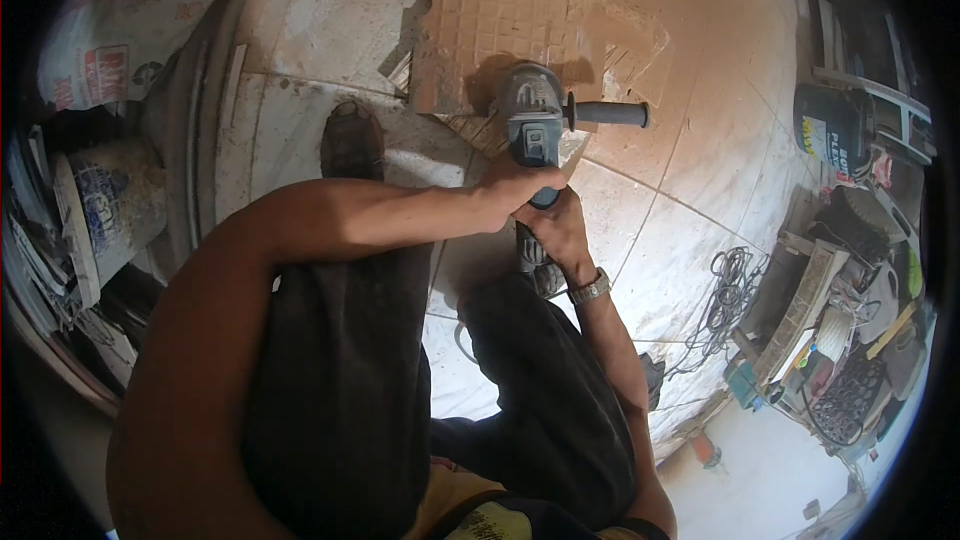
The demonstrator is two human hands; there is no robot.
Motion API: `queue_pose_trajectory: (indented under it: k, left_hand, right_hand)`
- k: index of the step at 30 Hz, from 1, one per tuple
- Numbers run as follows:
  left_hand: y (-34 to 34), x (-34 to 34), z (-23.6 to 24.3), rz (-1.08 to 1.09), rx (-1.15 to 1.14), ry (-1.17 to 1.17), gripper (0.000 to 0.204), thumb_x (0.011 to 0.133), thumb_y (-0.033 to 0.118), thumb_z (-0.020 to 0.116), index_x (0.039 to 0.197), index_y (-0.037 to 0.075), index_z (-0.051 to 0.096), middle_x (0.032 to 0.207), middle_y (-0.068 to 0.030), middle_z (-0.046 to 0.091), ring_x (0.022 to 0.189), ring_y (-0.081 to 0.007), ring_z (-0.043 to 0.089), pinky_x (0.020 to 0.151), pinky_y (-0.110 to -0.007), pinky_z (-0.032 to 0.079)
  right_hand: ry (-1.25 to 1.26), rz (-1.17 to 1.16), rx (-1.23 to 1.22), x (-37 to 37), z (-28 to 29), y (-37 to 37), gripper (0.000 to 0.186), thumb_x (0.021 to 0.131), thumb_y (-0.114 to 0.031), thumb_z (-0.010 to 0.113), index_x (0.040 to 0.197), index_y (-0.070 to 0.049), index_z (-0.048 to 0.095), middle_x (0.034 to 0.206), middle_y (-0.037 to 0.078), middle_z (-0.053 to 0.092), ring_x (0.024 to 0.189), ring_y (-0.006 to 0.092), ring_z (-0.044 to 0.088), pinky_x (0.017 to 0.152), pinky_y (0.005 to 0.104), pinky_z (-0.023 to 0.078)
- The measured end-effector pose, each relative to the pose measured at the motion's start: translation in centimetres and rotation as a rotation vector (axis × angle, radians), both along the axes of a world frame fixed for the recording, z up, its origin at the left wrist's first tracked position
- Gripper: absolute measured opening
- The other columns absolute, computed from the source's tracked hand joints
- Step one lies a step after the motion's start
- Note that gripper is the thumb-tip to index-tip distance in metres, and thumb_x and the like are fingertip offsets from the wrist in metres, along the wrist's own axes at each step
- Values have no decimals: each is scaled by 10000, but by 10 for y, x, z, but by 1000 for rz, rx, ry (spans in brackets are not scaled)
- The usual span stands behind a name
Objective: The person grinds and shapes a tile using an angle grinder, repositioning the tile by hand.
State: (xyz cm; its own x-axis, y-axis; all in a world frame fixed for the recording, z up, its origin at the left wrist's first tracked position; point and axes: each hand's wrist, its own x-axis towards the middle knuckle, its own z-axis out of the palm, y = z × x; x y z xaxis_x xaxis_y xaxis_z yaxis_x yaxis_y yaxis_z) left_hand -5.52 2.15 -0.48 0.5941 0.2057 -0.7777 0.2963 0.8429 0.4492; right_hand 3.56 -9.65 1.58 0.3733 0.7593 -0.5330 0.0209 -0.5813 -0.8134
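Ahead of me an angle grinder with a dark blue-green body points away from me. Its black side handle sticks out to the right and no hand is on it. My left hand and my right hand are closed together round the rear of the body. The grinder's front lies over the near part of a dusty tan slab marked with a grid, possibly an upturned tile. The guard hides the disc. A metal-band watch is on my right wrist.
Brown dust covers the tiled floor beyond and right of the slab. A coiled cable lies to the right, by a cluttered rack and a black container. On the left are a printed sack and a bucket.
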Motion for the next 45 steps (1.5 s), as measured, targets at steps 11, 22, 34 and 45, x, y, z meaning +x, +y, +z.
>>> queue_pose_trajectory:
  k: [11, 22, 34, 45]
  left_hand:
    - [-1, 1, 11, 1, 23, 42, 329, 768, 170, 860, 1047, 86, 706, 1015, -38, 691, 936, -164, 654, 801, -361, 540]
    - [-2, -6, 5, 21, 66, -53, 281, 801, 164, 825, 1040, 80, 705, 999, -31, 680, 931, -156, 648, 822, -336, 533]
    - [11, 17, 11, -23, 76, 4, 287, 776, 196, 835, 1003, 68, 714, 946, -46, 689, 881, -178, 647, 782, -346, 533]
    - [23, 15, 16, -21, 84, 23, 265, 745, 170, 829, 960, 67, 713, 914, -44, 683, 861, -169, 650, 772, -349, 537]
  right_hand:
    - [36, -32, -2, -1, -3, -7, 554, 799, -223, 918, 1222, 33, 667, 1097, 141, 769, 994, 238, 736, 886, 377, 583]
    - [14, -13, -41, -6, -6, -6, 563, 787, -207, 918, 1225, 38, 662, 1103, 145, 769, 1004, 229, 731, 897, 378, 583]
    - [4, 12, -66, 14, -1, 7, 424, 809, -170, 872, 1129, 39, 688, 990, 102, 754, 890, 184, 710, 797, 339, 571]
    - [-3, -12, -83, 6, 22, 25, 356, 807, -129, 847, 1079, 45, 695, 958, 74, 743, 851, 157, 689, 761, 326, 560]
